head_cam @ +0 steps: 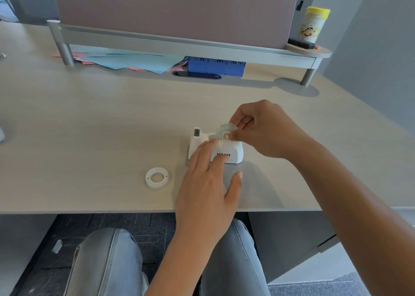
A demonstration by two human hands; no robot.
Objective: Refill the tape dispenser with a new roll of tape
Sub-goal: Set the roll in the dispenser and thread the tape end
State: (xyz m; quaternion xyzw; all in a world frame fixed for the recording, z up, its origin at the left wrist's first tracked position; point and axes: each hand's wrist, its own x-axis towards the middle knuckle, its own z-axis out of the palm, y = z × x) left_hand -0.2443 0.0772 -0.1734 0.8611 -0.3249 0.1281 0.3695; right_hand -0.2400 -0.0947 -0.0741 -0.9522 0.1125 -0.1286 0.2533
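Observation:
A white tape dispenser (235,153) stands on the pale wooden desk (101,120), its cutter end pointing left. A clear roll of tape (224,130) sits in the top of the dispenser, half sunk in its slot. My right hand (262,129) pinches the roll's right side with thumb and fingers. My left hand (208,176) rests with spread fingers against the dispenser's front, fingertips touching its body near the tape. A white empty tape core (156,177) lies flat on the desk to the left of the dispenser.
A grey monitor riser (179,44) spans the back of the desk, with blue and pink paper sheets (125,60) and a blue box (215,65) under it. A yellow-lidded canister (313,24) stands at its right end. The desk's front edge runs just below my left hand.

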